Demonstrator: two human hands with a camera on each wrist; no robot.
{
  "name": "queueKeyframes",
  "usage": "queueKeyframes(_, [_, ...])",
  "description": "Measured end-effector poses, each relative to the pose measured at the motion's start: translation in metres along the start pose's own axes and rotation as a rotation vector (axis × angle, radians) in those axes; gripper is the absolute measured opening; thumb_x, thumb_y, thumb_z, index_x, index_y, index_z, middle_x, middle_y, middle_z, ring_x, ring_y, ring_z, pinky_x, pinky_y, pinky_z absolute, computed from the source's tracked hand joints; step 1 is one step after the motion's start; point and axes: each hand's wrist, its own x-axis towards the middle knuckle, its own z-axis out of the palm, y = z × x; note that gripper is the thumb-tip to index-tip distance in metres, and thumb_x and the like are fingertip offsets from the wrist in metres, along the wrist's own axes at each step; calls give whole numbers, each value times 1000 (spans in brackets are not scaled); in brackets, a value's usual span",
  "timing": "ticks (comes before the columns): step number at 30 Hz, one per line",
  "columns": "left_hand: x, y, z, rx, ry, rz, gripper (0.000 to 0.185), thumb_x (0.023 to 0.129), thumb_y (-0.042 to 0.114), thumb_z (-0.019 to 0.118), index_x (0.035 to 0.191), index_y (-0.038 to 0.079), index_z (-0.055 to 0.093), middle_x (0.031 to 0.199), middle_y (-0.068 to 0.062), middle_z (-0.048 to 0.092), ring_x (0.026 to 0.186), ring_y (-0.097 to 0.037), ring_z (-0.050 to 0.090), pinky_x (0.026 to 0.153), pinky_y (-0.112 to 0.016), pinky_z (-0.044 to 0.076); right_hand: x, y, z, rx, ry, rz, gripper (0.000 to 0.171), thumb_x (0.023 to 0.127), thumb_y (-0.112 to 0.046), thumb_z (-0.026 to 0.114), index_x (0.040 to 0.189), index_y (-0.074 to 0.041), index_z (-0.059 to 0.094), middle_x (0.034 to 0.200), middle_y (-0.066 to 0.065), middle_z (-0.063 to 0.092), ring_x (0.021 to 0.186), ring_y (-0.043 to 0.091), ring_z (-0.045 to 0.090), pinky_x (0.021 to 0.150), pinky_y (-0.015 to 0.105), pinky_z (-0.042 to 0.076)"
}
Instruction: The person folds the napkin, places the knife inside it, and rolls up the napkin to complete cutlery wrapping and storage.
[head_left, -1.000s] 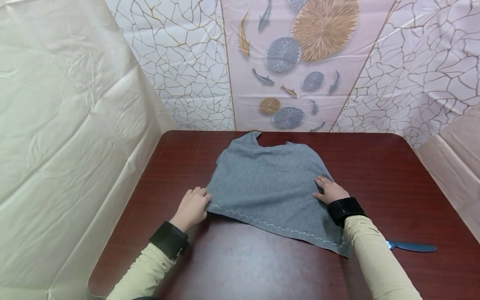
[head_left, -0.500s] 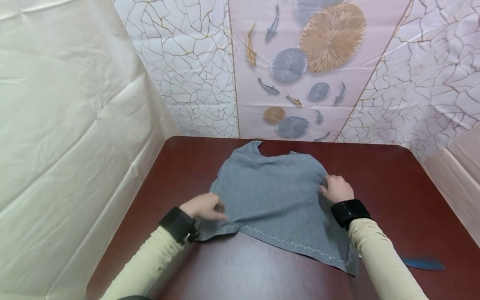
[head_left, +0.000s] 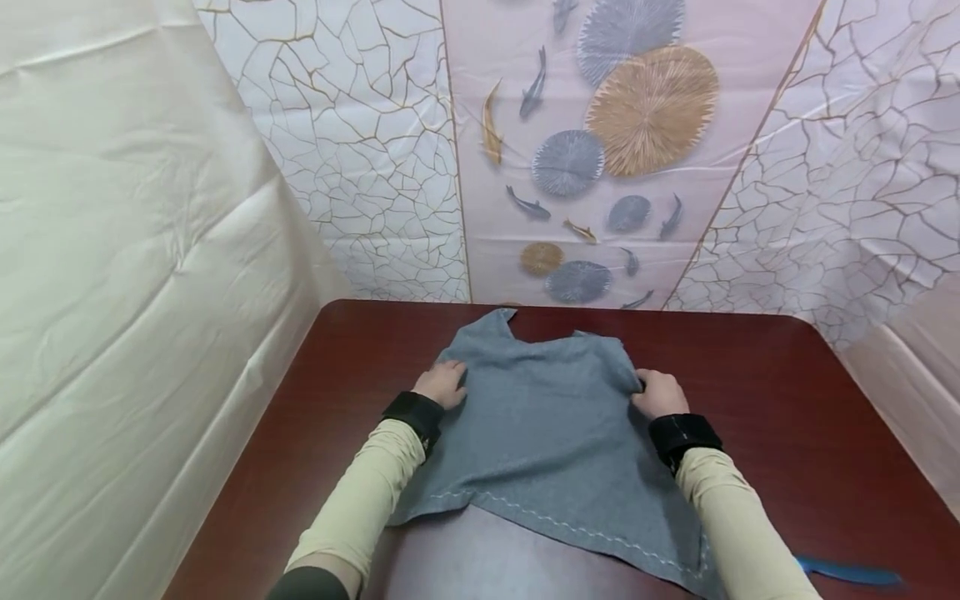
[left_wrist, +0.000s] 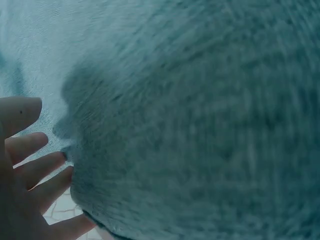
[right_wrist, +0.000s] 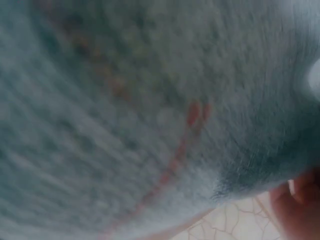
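Note:
A grey-blue cloth garment [head_left: 540,433] with a neckline-like notch at its far edge lies on the dark red table. White stitches run along its near hem, where a fold has formed left of the middle. My left hand [head_left: 441,384] is at the garment's upper left side, and in the left wrist view its fingers [left_wrist: 37,170] are spread beside the cloth edge. At the upper right side my right hand [head_left: 660,394] pinches the garment's edge. Cloth fills most of the right wrist view, with only some fingertips [right_wrist: 300,202] at the lower right.
A blue-handled tool [head_left: 851,572] lies on the table [head_left: 787,400] near the right forearm, which partly hides it. Behind the table hangs a patterned curtain [head_left: 375,167]. A cream sheet [head_left: 135,333] borders the left side.
My left hand has left the lower left corner and moved up the garment's left side. My right hand, flat on the cloth before, now pinches its right edge. The near hem has buckled.

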Motion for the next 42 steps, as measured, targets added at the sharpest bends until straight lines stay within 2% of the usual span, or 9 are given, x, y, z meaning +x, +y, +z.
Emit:
queueKeyframes(3, [-3,-2,3,56,3,-30,44,88,22,58,127,4,51,129,-12,49,119,-28,45,92,-44,39,-1,-11,2,158,-98,-130,22,82,-9,61,97,6,64,117,31,50,108,44,46,87,52,37])
queueKeyframes(7, [-2,-3,6,96,5,-13,42,87,22,58,125,4,53,128,-13,50,117,-28,47,92,-42,39,-1,-24,2,316,-236,-93,41,96,-29,43,87,4,66,124,30,46,115,43,41,93,51,32])
queueKeyframes(12, [2,1,8,86,-8,6,43,88,23,57,126,3,52,130,-14,48,119,-28,45,96,-40,37,0,-24,11,148,-99,-38,18,89,-9,51,96,5,60,92,21,61,87,34,56,77,44,43])
queueKeyframes(18, [1,4,5,117,-1,-8,40,88,23,57,123,5,55,127,-11,51,116,-26,48,92,-39,40,0,-18,10,49,-2,118,29,78,-6,64,103,8,60,90,24,62,83,37,58,71,47,45])
queueKeyframes(28, [-6,-5,-1,106,76,-48,14,83,19,61,82,6,65,82,-8,59,75,-23,59,62,-40,49,-18,18,-23,-78,215,389,12,83,-13,50,85,-2,52,85,26,57,76,47,54,60,52,41])
queueKeyframes(31, [-2,-4,-7,62,90,-32,26,83,16,58,59,8,53,60,-2,47,55,-19,50,49,-35,41,-18,20,-22,-147,213,315,18,77,-8,54,92,1,51,90,29,53,81,49,50,61,55,40])
queueKeyframes(34, [7,-1,-13,61,135,-1,30,84,13,54,55,10,44,53,-1,39,49,-17,45,47,-34,36,-13,14,-14,-227,254,117,37,70,-1,58,106,5,53,102,29,50,94,49,46,67,58,39])
queueKeyframes(38, [20,6,-17,109,198,15,13,87,14,52,91,7,61,88,-8,60,86,-23,57,72,-41,45,-1,-4,-4,-232,253,-130,38,81,-9,59,116,2,55,117,24,52,110,43,43,78,59,36])
queueKeyframes(42, [32,15,-15,110,118,11,40,93,22,48,131,10,47,131,-8,47,125,-23,37,100,-52,26,0,-24,3,-196,12,-97,42,96,-32,42,121,-1,56,117,23,54,108,42,47,83,60,34])
